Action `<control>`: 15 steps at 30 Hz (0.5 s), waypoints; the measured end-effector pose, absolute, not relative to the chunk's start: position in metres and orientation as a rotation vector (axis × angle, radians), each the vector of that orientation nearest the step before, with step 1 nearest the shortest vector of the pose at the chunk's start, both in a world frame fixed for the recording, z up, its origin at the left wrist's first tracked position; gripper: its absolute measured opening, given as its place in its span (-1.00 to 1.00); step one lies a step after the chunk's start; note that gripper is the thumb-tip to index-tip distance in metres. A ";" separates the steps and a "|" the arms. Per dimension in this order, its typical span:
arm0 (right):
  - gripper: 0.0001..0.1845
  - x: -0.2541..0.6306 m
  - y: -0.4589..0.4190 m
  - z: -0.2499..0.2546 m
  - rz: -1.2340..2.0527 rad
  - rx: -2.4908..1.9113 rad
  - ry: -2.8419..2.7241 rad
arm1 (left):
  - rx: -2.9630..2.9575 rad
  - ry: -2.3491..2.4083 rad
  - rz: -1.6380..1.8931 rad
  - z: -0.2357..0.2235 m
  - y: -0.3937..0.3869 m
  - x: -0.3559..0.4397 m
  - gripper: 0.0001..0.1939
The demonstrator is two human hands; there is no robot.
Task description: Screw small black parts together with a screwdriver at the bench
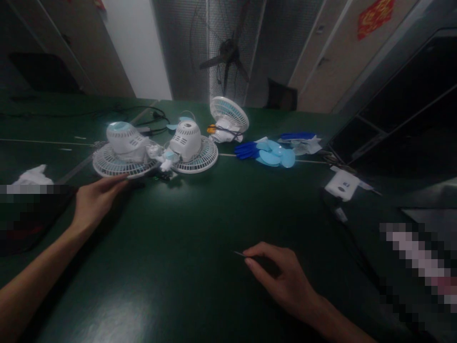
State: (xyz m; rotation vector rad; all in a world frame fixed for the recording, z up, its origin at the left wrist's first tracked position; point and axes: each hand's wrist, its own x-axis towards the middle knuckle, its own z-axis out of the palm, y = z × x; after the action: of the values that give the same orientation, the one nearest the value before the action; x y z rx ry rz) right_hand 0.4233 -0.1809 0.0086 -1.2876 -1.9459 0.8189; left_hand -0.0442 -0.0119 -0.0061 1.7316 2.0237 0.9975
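Observation:
My left hand [98, 195] is at the near rim of a small white fan [124, 162], its fingers closed along the edge of the grille. This fan lies grille down, with its white and light-blue motor housing on top. Beside it, a second white fan [193, 147] also lies face down. Over the near part of the table, my right hand [274, 271] pinches a thin metal rod [238, 253] between thumb and fingertips. The rod points left; its exact kind is too small to make out.
Farther back stands a third fan [228, 119], tilted. Light-blue fan blades [274, 155] lie by a blue glove [246, 150]. A white box-like device [342, 184] with a cable is at right. White crumpled plastic [34, 176] lies at left on the green table [185, 224].

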 end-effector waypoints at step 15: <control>-0.87 0.423 -0.181 0.008 0.827 -1.294 -1.947 | 1.675 1.961 0.860 0.008 -0.016 -0.015 -0.39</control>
State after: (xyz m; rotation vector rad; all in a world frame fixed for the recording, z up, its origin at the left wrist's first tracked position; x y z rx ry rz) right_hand 0.4231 -0.1806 0.0075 -1.2938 -1.9474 0.8275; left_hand -0.0148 -0.0157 0.0083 1.6750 1.9613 0.8595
